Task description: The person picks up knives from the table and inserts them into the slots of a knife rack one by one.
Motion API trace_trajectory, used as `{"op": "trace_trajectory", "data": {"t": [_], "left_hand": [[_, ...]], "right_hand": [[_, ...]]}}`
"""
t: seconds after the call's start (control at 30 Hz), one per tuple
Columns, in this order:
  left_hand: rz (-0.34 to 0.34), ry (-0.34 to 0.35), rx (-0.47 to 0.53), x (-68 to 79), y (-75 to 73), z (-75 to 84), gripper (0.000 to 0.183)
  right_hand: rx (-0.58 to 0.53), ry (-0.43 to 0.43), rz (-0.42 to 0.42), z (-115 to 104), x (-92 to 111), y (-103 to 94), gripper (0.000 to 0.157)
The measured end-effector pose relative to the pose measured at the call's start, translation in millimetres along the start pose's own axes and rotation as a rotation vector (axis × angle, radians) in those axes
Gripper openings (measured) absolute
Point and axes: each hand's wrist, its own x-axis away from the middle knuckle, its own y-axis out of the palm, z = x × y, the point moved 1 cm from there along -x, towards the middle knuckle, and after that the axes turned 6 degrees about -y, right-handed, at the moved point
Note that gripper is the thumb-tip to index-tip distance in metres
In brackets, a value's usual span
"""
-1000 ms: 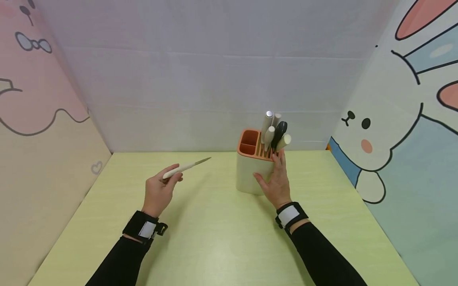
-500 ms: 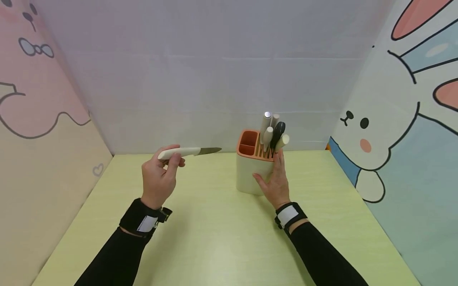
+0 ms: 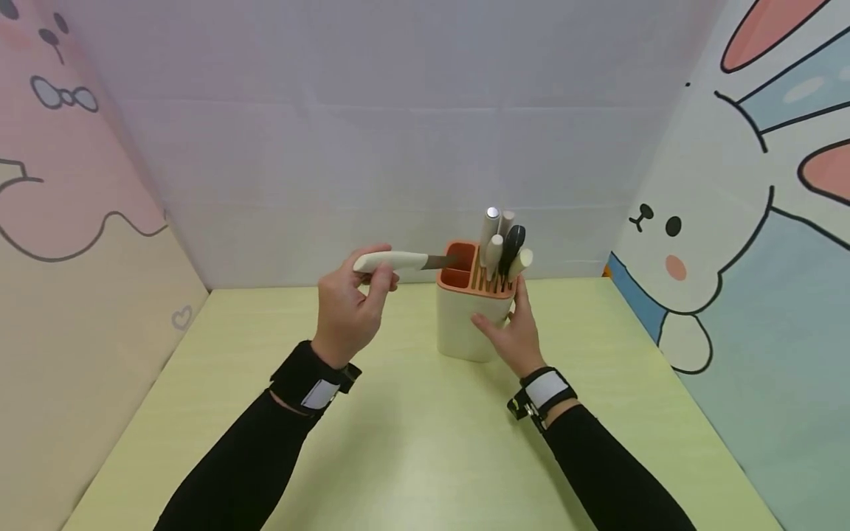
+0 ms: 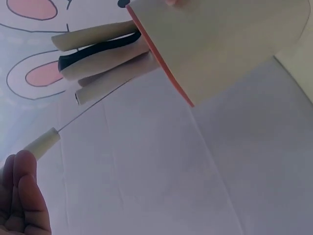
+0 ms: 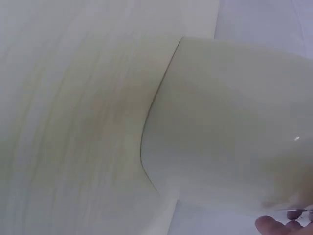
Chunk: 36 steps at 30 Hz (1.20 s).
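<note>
A small knife [image 3: 392, 260] with a white handle lies level in my left hand [image 3: 348, 306], pinched between thumb and fingers. Its blade points right and reaches over the open left compartments of a cream knife block [image 3: 465, 324] with an orange top; whether it touches the rim I cannot tell. My right hand [image 3: 521, 335] holds the block's right side, thumb on the front, fingers round the side and partly hidden. The left wrist view shows the knife handle [image 4: 45, 142] and the block tilted by the camera. In the right wrist view, only some fingertips [image 5: 271, 227] show.
Several light handles [image 3: 491, 254] and one black handle [image 3: 512, 247] stand in the block's slotted right half. The block stands on a pale yellow-green table [image 3: 412, 457], near a plain back wall [image 3: 332, 147]. Cartoon-printed panels [image 3: 744, 243] flank it.
My left hand has risen and moved right with the knife, whose blade now lies over the block's left compartments. My right hand's fingers have shifted round the block's side; the block stays in place.
</note>
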Motion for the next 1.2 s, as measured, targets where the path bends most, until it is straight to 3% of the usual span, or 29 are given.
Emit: {"op": "trace_trajectory", "data": {"t": [0.2, 0.47, 0.77, 1.0, 1.2], "left_hand": [[-0.033, 0.012, -0.027, -0.7, 22.8, 2.5, 0.024], [-0.011, 0.033, -0.062, -3.5, 38.0, 3.6, 0.021], [-0.027, 0.095, -0.03, -10.2, 53.4, 7.4, 0.023], [-0.137, 0.106, 0.05, -17.4, 65.4, 10.9, 0.021], [-0.219, 0.088, 0.063, -23.3, 73.8, 10.0, 0.021]], "right_hand": [[-0.022, 0.013, -0.01, -18, 2, 1.6, 0.097], [0.011, 0.018, 0.011, 21, 3, 10.7, 0.099], [0.051, 0.025, 0.028, 24, 4, 10.5, 0.099], [0.06, 0.014, 0.033, 22, 6, 10.6, 0.1], [0.058, -0.011, 0.028, 24, 5, 10.7, 0.099]]}}
